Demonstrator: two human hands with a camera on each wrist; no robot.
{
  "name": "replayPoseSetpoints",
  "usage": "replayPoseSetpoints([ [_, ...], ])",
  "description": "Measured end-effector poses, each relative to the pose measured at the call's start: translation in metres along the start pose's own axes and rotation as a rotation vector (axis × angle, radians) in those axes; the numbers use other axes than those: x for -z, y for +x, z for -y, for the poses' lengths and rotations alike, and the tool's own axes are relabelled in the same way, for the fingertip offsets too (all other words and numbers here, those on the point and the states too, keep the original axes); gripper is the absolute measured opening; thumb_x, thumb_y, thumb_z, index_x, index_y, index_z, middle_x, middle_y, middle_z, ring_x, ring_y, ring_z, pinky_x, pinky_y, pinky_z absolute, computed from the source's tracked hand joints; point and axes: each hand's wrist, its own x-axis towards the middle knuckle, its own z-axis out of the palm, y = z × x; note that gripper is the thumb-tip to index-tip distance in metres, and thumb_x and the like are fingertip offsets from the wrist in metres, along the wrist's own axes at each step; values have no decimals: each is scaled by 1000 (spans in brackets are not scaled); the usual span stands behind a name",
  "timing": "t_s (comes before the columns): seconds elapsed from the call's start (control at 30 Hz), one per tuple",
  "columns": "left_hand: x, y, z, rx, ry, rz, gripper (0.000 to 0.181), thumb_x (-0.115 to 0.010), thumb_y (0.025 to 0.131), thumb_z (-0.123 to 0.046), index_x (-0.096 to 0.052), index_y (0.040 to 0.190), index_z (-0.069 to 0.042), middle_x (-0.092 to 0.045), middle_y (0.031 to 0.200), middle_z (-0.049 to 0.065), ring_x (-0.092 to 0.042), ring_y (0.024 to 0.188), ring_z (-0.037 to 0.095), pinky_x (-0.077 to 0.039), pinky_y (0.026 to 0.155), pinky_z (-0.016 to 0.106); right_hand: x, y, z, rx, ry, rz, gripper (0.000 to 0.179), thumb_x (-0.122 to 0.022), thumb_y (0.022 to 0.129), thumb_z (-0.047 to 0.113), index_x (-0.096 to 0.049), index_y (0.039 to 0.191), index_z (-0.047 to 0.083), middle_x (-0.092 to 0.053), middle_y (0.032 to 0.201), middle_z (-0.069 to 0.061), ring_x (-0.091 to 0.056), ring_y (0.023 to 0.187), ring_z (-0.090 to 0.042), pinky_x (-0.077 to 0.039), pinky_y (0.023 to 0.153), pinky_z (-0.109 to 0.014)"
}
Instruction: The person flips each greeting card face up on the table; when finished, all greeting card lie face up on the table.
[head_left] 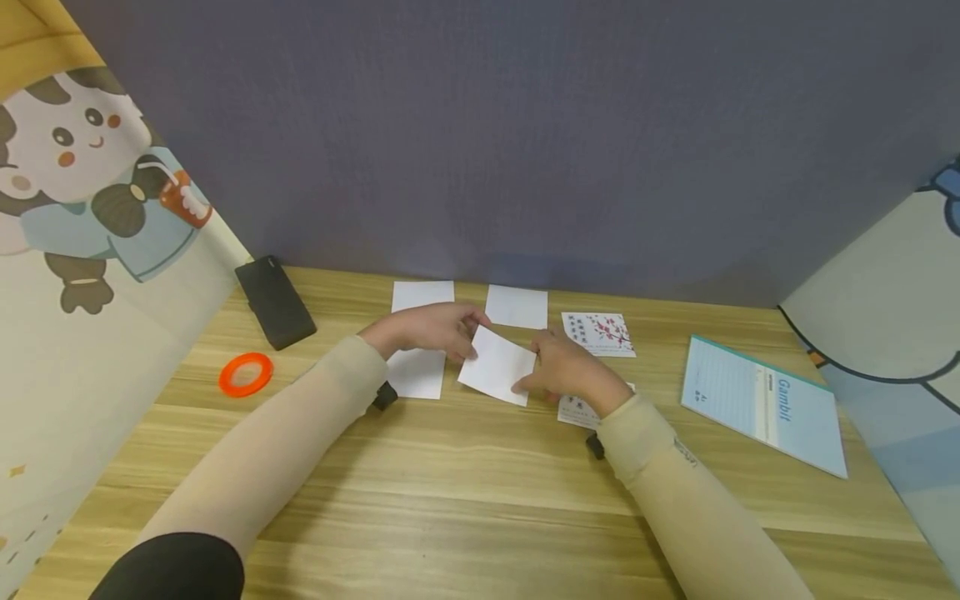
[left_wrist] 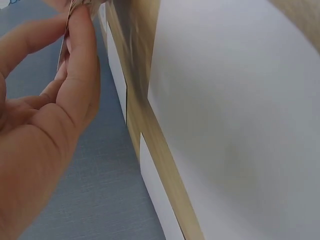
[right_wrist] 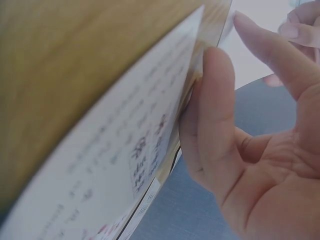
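A square white card (head_left: 497, 367) is held between both hands above the wooden table, blank on the face toward the head camera. My left hand (head_left: 438, 327) pinches its left edge between thumb and fingers. At the opposite edge, the right hand (head_left: 558, 367) has its thumb on the face and its fingers behind. Under the left wrist lies a blank white card (head_left: 416, 375), with a second blank card (head_left: 423, 293) behind it. A third blank card (head_left: 517, 307) lies behind the held one. Beneath the right hand, a printed card (right_wrist: 125, 140) is partly covered in the head view.
A card with red blossoms (head_left: 611, 333) lies behind the right hand. To the left are a black phone-shaped object (head_left: 276, 302) and an orange ring (head_left: 246, 375). A light-blue notebook (head_left: 765, 404) lies at right. A grey panel (head_left: 480, 150) bounds the table's back.
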Motion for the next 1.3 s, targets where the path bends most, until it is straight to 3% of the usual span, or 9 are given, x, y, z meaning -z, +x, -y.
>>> replayPoseSetpoints([
  [0.33, -4, -4, 2, -6, -90, -66, 61, -71, 93, -3, -49, 149, 2, -59, 143, 23, -69, 116, 26, -64, 97, 34, -1, -2, -1, -2, 93, -9, 65, -90, 88, 26, -50, 128, -6, -48, 132, -23, -71, 68, -25, -65, 65, -32],
  [0.57, -3, -7, 3, -36, -77, -112, 58, -74, 94, -5, -51, 147, -7, -52, 139, 18, -65, 110, 24, -64, 93, 36, -1, -1, -5, 20, 144, -36, 59, -90, 88, 24, -50, 120, -4, -60, 111, -21, -70, 64, -26, -65, 60, -35],
  [0.83, -3, -9, -1, -66, -40, -140, 53, -73, 97, -6, -52, 146, -10, -53, 137, 15, -65, 108, 21, -63, 94, 37, 5, -4, -8, 18, 138, -56, 61, -85, 92, 34, -49, 127, 0, -66, 103, -15, -73, 62, -26, -62, 62, -35],
  [1.03, -1, -12, -6, -94, -36, -173, 53, -71, 97, -5, -51, 146, -8, -53, 138, 16, -65, 116, 26, -63, 91, 35, 11, -4, -8, 21, 144, -120, 56, -77, 98, 40, -49, 130, 3, -64, 112, -15, -72, 70, -25, -58, 63, -33],
  [1.3, 1, -12, -7, -140, 7, -213, 54, -72, 96, -6, -50, 145, -8, -53, 139, 16, -64, 131, 34, -62, 93, 31, 17, -5, -8, -13, 246, -167, 58, -69, 104, 46, -49, 139, 4, -62, 130, -19, -76, 83, -29, -66, 72, -39],
])
